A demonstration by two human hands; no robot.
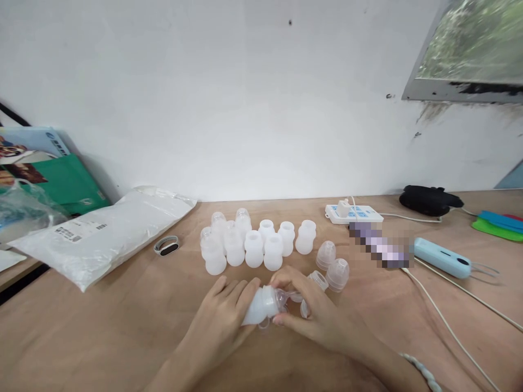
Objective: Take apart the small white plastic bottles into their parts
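My left hand [224, 307] is wrapped around a white baby bottle [256, 307], tilted on its side with its mouth to the right. At that mouth, the fingers of my right hand [312, 307] close around a clear bottle nipple [281, 296]. Whether the nipple is fully seated I cannot tell. Behind the hands stand several open white bottles [273, 253], and to their left several bottles with clear caps [213, 253]. Loose clear caps [338, 275] sit right of my right hand. A clear ring [318, 280] is partly hidden behind that hand.
A white plastic parcel [118, 228] and a wristband [166, 246] lie to the left. Along the right are a power strip [370, 215] with cords, a blurred-out item [379, 245], a light blue device [441, 257] and a black case [429, 200].
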